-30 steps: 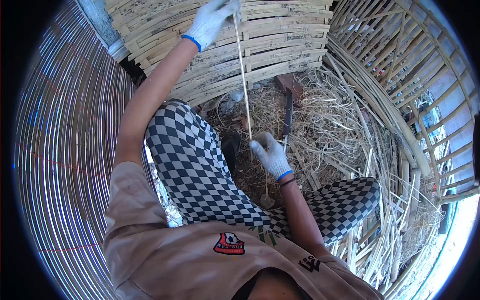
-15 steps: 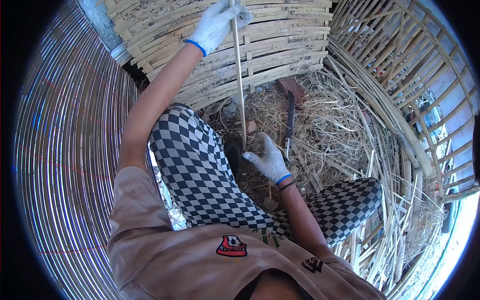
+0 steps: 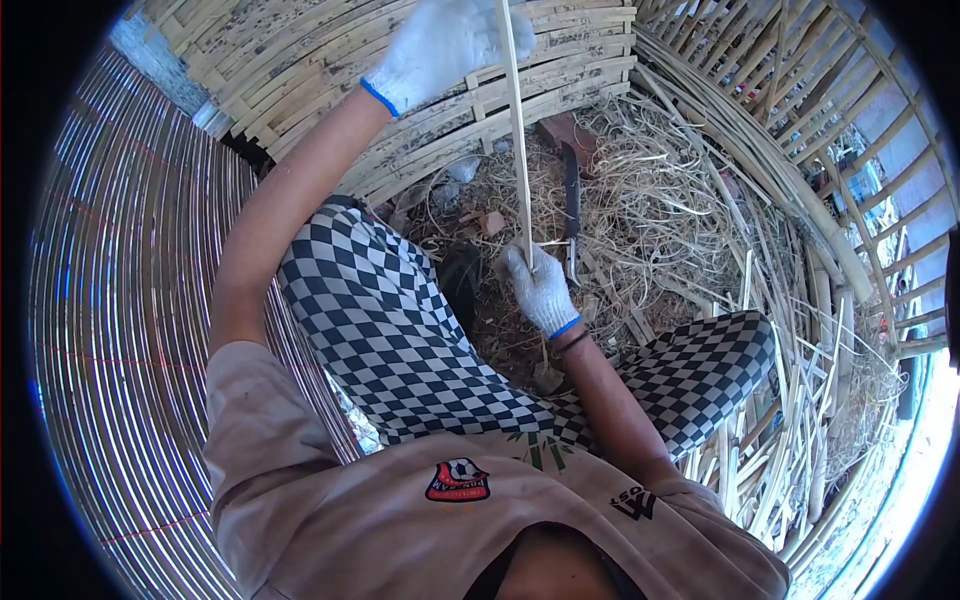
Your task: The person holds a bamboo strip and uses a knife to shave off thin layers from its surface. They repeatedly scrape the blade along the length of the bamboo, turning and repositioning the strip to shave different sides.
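A long pale bamboo strip (image 3: 519,140) stands nearly upright in front of me, between my two gloved hands. Near its top, my left hand (image 3: 435,52) is closed around it; motion blurs the fingers. Lower down, my right hand (image 3: 541,290) wraps its fingers around the strip's bottom end. Both gloves are white with blue cuffs. Just beyond the right hand lies a long knife-like tool (image 3: 572,195), dark along most of its length with a shiny metal end. Curly bamboo shavings (image 3: 650,200) surround it on the ground.
A woven bamboo panel (image 3: 320,90) rises ahead. Thin strips hang or stand in a row (image 3: 140,300) at the left. Bamboo lattice (image 3: 880,180) and split pieces (image 3: 790,440) are at the right. A reddish-brown block (image 3: 570,138) lies near the panel. My checkered legs (image 3: 400,330) are folded.
My right hand has gone from open beside the strip to closed around its lower end. The strip has shifted right and up, and my left hand has moved up with it.
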Demonstrator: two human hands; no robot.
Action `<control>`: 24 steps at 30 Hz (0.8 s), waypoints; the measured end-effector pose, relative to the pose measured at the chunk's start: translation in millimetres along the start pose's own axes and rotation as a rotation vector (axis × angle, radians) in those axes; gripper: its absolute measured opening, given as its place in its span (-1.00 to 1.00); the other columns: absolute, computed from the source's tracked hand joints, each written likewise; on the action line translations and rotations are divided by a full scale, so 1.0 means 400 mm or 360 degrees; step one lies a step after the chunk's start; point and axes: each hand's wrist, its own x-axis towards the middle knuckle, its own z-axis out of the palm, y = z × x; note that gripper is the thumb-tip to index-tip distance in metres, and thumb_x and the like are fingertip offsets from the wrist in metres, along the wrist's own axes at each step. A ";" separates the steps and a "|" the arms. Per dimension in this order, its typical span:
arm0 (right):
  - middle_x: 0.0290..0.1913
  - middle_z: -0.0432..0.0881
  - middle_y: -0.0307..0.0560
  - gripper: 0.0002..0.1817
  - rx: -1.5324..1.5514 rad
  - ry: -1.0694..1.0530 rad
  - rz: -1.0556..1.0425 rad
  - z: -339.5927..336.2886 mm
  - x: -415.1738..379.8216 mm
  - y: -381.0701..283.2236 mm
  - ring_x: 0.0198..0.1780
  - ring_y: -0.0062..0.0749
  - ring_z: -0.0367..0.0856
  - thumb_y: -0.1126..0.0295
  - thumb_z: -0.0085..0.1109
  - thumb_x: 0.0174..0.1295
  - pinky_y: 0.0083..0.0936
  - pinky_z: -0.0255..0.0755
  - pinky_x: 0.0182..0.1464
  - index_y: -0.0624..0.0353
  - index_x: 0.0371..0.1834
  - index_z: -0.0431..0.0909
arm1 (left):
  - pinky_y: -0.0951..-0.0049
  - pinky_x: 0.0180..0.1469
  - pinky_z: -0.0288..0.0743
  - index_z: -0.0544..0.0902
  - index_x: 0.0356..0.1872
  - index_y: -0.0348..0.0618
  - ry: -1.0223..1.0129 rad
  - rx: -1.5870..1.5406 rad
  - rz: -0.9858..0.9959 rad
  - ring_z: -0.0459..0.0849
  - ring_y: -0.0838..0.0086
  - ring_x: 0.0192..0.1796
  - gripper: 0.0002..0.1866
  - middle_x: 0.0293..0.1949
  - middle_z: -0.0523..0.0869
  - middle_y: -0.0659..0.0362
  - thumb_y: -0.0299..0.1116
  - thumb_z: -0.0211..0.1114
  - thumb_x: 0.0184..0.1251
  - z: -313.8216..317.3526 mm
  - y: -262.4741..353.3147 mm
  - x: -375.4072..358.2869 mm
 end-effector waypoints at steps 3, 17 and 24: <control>-0.39 0.65 -0.19 -0.78 0.0026 -0.0006 -0.0080 0.001 0.003 -0.030 -0.35 -0.58 0.60 0.33 0.07 0.61 -0.52 0.56 -0.21 0.30 -0.06 0.58 | 0.18 0.41 0.55 0.42 0.49 -0.32 -0.0152 0.0535 -0.0343 0.71 0.27 0.24 -0.39 0.14 0.74 -0.01 -0.01 0.02 0.73 0.001 -0.113 -0.007; -0.35 0.70 -0.15 -0.69 -0.0127 0.0019 0.0023 -0.010 -0.021 -0.053 -0.35 -0.58 0.63 0.32 0.10 0.60 -0.51 0.55 -0.26 0.33 0.19 0.61 | 0.41 -0.44 0.62 0.79 0.12 -0.15 -0.1128 0.1399 -0.1077 0.75 0.49 -0.31 -0.56 -0.19 0.84 0.11 -0.05 0.38 0.41 0.037 -0.483 -0.107; -0.37 0.69 -0.16 -0.75 -0.0031 0.0045 -0.0010 -0.004 -0.019 -0.051 -0.35 -0.59 0.63 0.33 0.09 0.60 -0.52 0.53 -0.27 0.31 0.04 0.61 | 0.32 -0.06 0.67 0.83 -0.11 -0.25 -0.1008 0.1674 -0.1095 0.83 0.37 -0.22 -0.67 -0.24 0.88 0.06 -0.17 0.39 0.32 0.127 -0.369 -0.078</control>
